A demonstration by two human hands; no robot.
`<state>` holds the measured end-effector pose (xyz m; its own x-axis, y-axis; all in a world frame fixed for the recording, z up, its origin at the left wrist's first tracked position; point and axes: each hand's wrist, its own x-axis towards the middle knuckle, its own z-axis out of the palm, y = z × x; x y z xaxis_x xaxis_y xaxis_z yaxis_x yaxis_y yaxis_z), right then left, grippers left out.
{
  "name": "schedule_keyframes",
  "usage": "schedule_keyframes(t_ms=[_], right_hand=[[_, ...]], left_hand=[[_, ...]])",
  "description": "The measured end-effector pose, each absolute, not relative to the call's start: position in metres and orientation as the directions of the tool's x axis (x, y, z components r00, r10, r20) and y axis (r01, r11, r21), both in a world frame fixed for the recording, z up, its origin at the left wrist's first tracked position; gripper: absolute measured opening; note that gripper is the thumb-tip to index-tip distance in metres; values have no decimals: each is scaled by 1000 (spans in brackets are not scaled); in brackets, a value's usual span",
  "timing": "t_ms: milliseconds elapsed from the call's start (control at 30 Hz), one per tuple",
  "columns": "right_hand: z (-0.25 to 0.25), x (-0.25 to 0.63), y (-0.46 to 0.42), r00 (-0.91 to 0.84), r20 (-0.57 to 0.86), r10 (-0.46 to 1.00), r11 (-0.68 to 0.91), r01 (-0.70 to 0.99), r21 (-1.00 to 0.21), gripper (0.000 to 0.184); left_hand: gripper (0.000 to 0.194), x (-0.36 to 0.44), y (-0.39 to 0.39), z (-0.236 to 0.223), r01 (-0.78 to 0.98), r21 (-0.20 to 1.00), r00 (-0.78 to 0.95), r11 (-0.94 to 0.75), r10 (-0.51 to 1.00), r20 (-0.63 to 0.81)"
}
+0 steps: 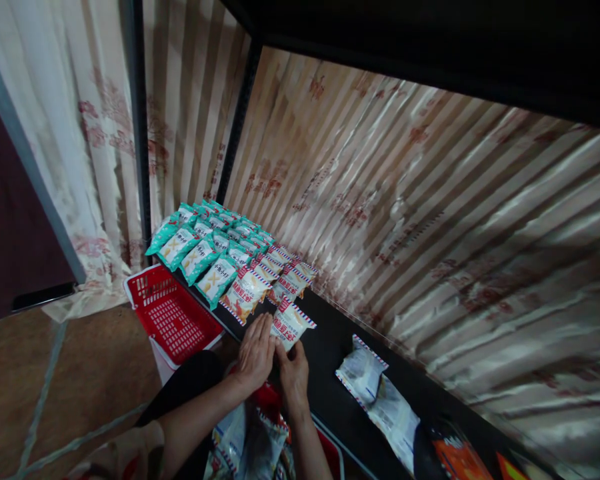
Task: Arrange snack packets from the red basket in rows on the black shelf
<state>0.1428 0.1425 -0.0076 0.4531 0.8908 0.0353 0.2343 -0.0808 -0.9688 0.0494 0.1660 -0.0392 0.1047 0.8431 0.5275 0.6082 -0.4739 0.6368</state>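
A white snack bag (291,325) with red lettering and a striped edge is between my two hands at the edge of a black shelf (325,347). My left hand (257,350) is closed at the bag's left side, and my right hand (293,373) grips its lower edge with the thumb on top. Just beyond stand similar white snack bags (245,293) in rows. Left of those, several green snack bags (215,277) are lined up in rows. Below my hands, more bags (253,440) fill a red basket (333,453), partly hidden by my forearms.
A red basket (175,317) stands on the floor to the left. Farther right on the shelf lie two bags (380,393) and an orange package (460,453). A dark post (237,127) and a patterned curtain (380,200) are behind; an upper shelf (430,53) hangs overhead.
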Motion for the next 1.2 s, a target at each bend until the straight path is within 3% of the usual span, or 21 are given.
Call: schedule_keyframes(t_ms=[1200], right_hand=[[-23,154,211,452,90,888,-105,388,-916,42]], left_hand=[[48,61,188,-41,549,725,130,-416,900,417]])
